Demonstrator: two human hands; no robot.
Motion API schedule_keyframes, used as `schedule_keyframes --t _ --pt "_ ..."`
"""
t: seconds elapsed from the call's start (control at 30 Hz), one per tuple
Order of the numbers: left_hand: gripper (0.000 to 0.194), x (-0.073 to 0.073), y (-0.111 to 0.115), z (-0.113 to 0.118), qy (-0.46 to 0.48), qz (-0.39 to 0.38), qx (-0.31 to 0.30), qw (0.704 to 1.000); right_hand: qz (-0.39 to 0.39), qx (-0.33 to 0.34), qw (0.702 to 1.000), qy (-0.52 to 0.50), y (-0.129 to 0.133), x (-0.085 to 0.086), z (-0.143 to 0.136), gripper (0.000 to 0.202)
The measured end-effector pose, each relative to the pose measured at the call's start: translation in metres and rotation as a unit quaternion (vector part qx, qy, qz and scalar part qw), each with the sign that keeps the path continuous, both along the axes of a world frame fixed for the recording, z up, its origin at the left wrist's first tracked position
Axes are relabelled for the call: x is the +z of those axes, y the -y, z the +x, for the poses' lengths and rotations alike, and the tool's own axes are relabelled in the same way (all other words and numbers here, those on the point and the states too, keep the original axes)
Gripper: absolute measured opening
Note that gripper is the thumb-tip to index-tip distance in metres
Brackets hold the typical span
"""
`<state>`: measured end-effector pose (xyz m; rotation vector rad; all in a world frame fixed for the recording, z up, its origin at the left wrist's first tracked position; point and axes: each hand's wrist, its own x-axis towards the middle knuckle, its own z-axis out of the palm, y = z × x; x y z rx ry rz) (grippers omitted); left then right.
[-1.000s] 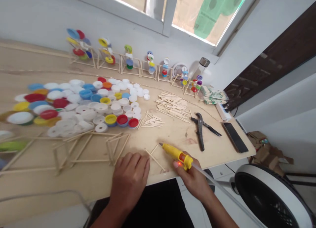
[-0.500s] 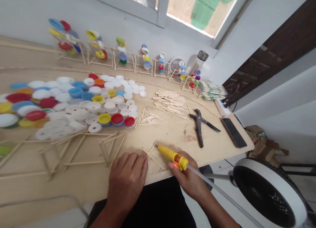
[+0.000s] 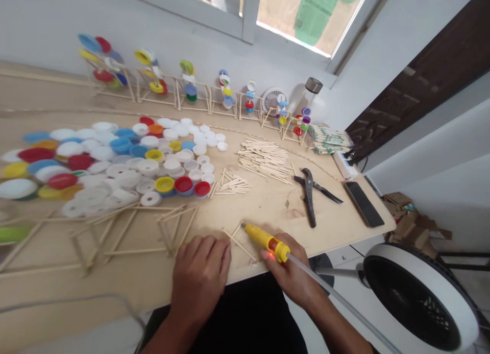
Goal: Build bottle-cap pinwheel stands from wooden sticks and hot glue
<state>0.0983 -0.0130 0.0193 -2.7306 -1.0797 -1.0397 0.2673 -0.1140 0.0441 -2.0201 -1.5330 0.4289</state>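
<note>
In my right hand is a yellow hot glue gun, its small red light lit and a long clear glue stick running out of its back. The gun's nozzle touches or nearly touches the end of a short wooden stick. A longer wooden stick slants across the table beside it, close to my left thumb. My left hand rests at the table's front edge with its fingers curled and together. What lies under those fingers, if anything, is hidden.
Bottle caps spread over the left, behind stick frames. Cut sticks lie mid-table, with pliers and a phone to their right. Cap wheels on stands line the wall. A fan stands at lower right.
The view has shifted slightly. Both hands, the glue gun and the two sticks keep nearly the same places relative to each other.
</note>
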Motion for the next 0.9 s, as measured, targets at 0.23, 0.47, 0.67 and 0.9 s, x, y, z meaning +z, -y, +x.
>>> schedule_keyframes --t 0.23,0.47,0.67,0.9 --pt "0.015 0.0001 -0.0003 -0.0004 -0.001 0.002 -0.002 1.000 -0.011 -0.006 1.000 0.001 -0.0009 0.0031 -0.0012 0.022" --pt "0.016 0.0008 -0.0005 -0.0007 -0.005 0.003 -0.002 1.000 0.010 -0.007 1.000 0.016 -0.0023 0.0037 -0.0014 0.024" --pt "0.014 0.0011 -0.0004 -0.0004 -0.001 0.009 -0.006 1.000 0.013 -0.007 1.000 0.003 -0.0030 0.0060 -0.0018 0.021" --pt "0.016 0.0013 -0.0010 0.0002 -0.002 0.012 -0.004 1.000 -0.005 -0.006 1.000 0.002 -0.0026 0.0040 -0.0004 0.022"
